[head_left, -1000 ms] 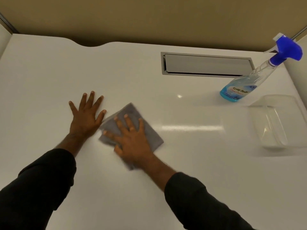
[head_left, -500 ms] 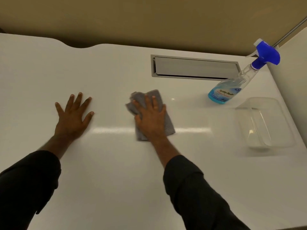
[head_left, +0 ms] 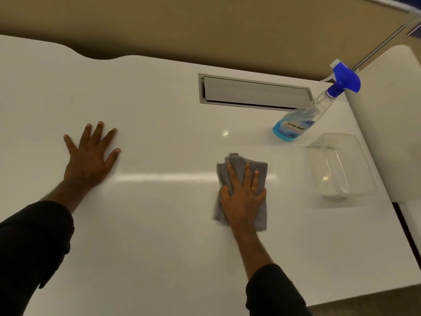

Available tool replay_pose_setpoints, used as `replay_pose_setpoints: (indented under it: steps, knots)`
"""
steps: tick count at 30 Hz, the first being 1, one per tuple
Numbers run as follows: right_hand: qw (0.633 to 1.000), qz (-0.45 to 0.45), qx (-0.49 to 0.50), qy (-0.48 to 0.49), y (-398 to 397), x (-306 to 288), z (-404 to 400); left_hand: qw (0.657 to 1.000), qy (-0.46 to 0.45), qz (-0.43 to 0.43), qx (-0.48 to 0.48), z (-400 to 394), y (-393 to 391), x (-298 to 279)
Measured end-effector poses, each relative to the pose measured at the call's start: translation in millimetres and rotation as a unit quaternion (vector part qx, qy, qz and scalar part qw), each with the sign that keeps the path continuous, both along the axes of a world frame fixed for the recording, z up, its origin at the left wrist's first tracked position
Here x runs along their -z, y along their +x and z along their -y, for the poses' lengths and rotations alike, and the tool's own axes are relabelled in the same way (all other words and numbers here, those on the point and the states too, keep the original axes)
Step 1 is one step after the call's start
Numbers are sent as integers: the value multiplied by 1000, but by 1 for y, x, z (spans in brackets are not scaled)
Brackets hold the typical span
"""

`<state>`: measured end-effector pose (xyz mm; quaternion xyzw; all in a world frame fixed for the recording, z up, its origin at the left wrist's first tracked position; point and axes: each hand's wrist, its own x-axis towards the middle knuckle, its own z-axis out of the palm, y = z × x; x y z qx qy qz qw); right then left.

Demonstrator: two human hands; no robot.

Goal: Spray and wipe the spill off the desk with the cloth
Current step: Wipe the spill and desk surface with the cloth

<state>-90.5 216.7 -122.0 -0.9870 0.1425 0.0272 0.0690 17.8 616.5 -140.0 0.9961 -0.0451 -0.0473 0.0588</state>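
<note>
A grey cloth (head_left: 260, 169) lies bunched on the white desk (head_left: 159, 236), right of centre. My right hand (head_left: 242, 197) presses flat on the cloth, fingers spread, covering most of it. My left hand (head_left: 91, 156) rests palm down on the bare desk at the left, fingers apart, holding nothing. A clear spray bottle (head_left: 303, 119) with blue liquid and a blue trigger head stands at the back right, untouched. I cannot make out any spill on the glossy surface.
A clear plastic tub (head_left: 341, 165) sits to the right of the cloth. A grey cable flap (head_left: 252, 92) is set into the desk at the back. A tan partition runs behind, a white panel stands at the right, and the desk's front edge shows at bottom right.
My right hand has slid the cloth from beside my left hand rightwards across the desk toward the tub. My left hand has stayed flat in place.
</note>
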Motion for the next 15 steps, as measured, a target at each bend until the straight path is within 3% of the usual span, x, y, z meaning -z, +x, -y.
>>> replay_pose_setpoints:
  steps: [7,15]
  knots:
    - [993,11,-114,0,-63,9,-83,1000,-1,1,0,-1,0,3]
    - [982,-40,-180,47,-49,-4,-129,1000,-8,13,-17,3,-2,-2]
